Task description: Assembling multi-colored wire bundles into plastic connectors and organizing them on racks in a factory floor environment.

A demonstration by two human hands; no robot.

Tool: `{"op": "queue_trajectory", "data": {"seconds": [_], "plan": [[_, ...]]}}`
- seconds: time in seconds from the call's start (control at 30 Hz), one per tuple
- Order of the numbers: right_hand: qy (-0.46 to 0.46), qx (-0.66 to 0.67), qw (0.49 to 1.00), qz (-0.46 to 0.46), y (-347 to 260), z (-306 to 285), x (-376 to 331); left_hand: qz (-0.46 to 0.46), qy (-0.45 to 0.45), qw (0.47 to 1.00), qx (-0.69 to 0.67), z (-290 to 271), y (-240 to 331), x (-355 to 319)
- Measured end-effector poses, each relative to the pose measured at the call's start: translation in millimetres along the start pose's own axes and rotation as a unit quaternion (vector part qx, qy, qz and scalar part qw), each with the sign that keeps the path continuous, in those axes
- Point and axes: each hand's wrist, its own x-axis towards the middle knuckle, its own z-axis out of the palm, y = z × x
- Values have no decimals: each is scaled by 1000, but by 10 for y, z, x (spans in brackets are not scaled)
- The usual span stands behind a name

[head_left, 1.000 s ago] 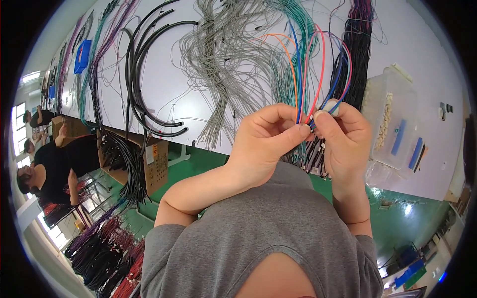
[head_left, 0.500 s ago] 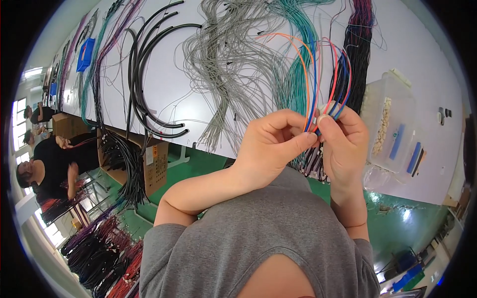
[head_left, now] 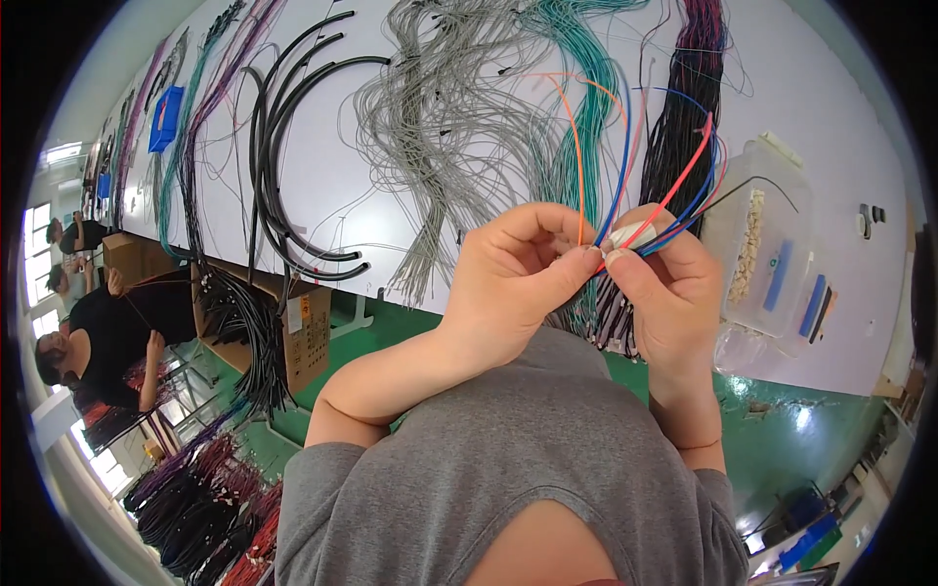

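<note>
In front of my chest, my left hand (head_left: 528, 278) is closed, its thumb and finger pinching the lower ends of thin wires. An orange wire (head_left: 579, 166) and a blue wire rise in loops from that pinch. Close beside it, my right hand (head_left: 674, 288) is closed around a white piece (head_left: 635, 235), perhaps a connector, partly covered by the fingers. A red wire (head_left: 682, 179) arches above the right hand with further blue and black wires. The fingertips of both hands nearly meet. Where the wire ends sit in the white piece is hidden.
The white table (head_left: 840, 166) carries grey wires (head_left: 420, 146), teal wires (head_left: 596, 117), black wires (head_left: 679, 107) and black tubes (head_left: 264, 156). A clear plastic box (head_left: 782, 186) with small pale parts stands right. At left are a cardboard box (head_left: 311, 337) and a person in black (head_left: 107, 342).
The wire loops have spread apart and swung right, with a black wire now sticking out. My hands have shifted slightly left, and more of the white piece shows.
</note>
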Motion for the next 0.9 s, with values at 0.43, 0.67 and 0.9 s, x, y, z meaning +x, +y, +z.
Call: {"op": "queue_trajectory", "data": {"seconds": [0.43,0.67,0.9], "plan": [[68,-16,998,4,-27,33,-46,49,-38,991,118,5,50,26],[70,41,995,60,-44,35,-68,9,-34,998,51,-23,50,46],[60,20,998,32,-36,45,-69,43,-18,993,108,16,56,-5]]}}
